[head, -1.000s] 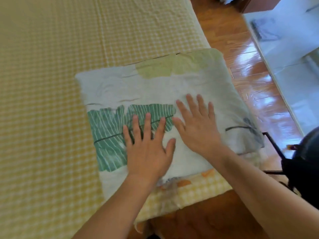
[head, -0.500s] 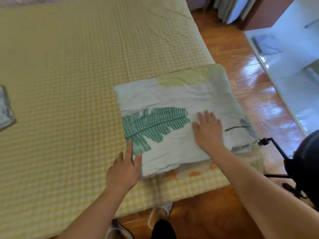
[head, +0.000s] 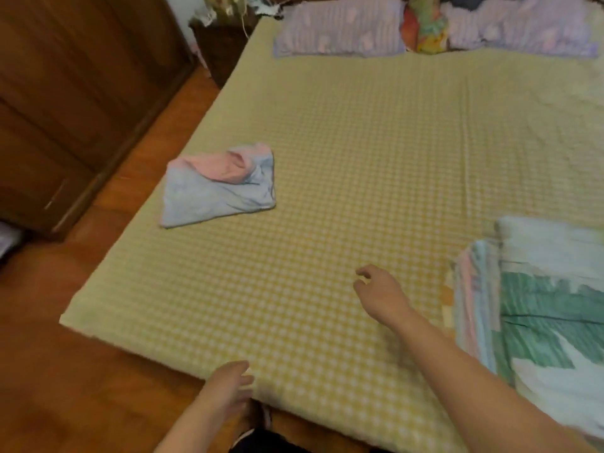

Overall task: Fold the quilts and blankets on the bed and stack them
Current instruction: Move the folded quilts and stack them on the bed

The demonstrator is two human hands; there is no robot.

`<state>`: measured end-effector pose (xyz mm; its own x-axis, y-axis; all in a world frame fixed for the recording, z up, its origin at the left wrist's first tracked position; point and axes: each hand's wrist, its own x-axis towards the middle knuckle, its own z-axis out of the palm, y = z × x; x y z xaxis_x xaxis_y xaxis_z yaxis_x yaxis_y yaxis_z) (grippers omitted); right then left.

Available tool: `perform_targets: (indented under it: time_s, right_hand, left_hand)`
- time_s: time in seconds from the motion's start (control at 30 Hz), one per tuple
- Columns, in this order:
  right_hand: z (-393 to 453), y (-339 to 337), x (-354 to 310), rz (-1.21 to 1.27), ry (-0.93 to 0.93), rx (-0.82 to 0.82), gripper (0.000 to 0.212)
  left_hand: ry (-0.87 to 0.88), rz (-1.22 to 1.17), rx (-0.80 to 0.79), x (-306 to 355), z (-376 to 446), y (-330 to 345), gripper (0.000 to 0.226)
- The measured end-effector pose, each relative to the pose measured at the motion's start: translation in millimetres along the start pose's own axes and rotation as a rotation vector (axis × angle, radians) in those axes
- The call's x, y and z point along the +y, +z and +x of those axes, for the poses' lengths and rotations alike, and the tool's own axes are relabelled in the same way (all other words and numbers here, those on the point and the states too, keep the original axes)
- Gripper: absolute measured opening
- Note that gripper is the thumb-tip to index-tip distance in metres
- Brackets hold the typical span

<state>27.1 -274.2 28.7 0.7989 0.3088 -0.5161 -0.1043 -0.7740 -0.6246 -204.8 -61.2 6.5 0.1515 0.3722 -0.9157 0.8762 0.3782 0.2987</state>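
Two hands free, nothing held. Right hand [head: 380, 294] over the checked yellow bed [head: 359, 152], fingers [head: 364, 273] loosely curled, released. Left hand [head: 228, 389] at the near bed edge, fingers relaxed, released; contact with the sheet can't be told. Folded leaf-print quilt [head: 542, 308] at the right edge of the bed, layered fold edges facing left, partly cut off by the frame. Small blue-and-pink blanket [head: 219, 186] roughly folded near the left bed edge, well apart from the quilt. Two lilac striped pillows [head: 340, 34] at the head. Wooden floor [head: 49, 371], dark cabinet [head: 65, 93] on the left.
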Motion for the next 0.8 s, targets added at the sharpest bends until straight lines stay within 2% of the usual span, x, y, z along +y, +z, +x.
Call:
perform_targets:
  time_s: [0.13, 0.27, 0.4, 0.5, 0.6, 0.67, 0.73, 0.8]
  right_hand:
    - [67, 92, -76, 0.092, 0.106, -0.012, 0.036]
    - [134, 198, -129, 0.293, 0.364, -0.104, 0.029]
    - [214, 265, -161, 0.359, 0.462, -0.106, 0.028]
    - [284, 289, -181, 0.541, 0.5, -0.056, 0.012]
    - [357, 294, -196, 0.936, 0.615, 0.074, 0.014]
    - [405, 292, -201, 1.178, 0.61, 0.163, 0.015]
    - [449, 293, -211, 1.265, 0.566, 0.193, 0.019]
    - [470, 292, -229, 1.219, 0.479, 0.215, 0.034]
  left_hand:
    - [0.038, -0.324, -0.019, 43, 85, -90, 0.026]
    - [0.027, -0.416, -0.06, 106, 176, -168, 0.019]
    - [0.098, -0.472, -0.097, 178, 268, -236, 0.013]
    - [0.1, -0.561, -0.083, 232, 346, -269, 0.016]
    - [0.161, -0.63, -0.047, 290, 414, -289, 0.019]
    - [0.22, -0.72, -0.087, 330, 447, -297, 0.015]
    - [0.259, -0.801, -0.161, 367, 466, -299, 0.011]
    - [0.315, -0.77, -0.183, 391, 472, -302, 0.017]
